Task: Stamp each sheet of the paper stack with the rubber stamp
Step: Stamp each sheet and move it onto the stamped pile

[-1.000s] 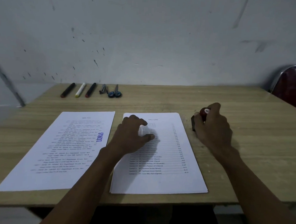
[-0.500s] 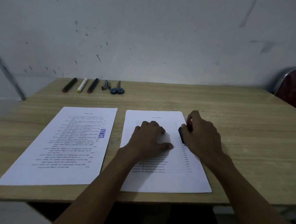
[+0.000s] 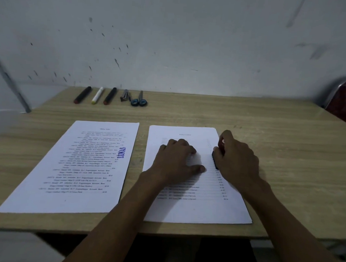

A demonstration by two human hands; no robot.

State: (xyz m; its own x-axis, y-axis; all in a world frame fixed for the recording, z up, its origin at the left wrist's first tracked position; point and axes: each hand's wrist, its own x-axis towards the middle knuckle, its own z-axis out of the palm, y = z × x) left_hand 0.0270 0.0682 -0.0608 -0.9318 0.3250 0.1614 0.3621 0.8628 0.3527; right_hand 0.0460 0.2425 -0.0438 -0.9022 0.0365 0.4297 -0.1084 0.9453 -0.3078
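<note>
One sheet (image 3: pixel 74 166) lies stamped near the table's (image 3: pixel 285 154) left edge — our right hand (image 3: pixel 236 162) grips the rubber stamp (image 3: pixel 216 159) on the paper stack (image 3: pixel 197 208), left hand (image 3: pixel 176 162) flat, steadying — more sheets seemingly remain.

Lighting: dim and bluish throughout; we find no glare. The white paper stack (image 3: pixel 197 210) is the brightest area. Shadows: soft and dark beneath the left hand (image 3: pixel 177 162) on that stack; the space below the tabletop (image 3: pixel 285 154) edge nearest us is almost black. Sharpness: print on the stack is smeared, mostly unreadable. Distortion: the tabletop's far edge beyond the stack bows, as through a wide lens.
</note>
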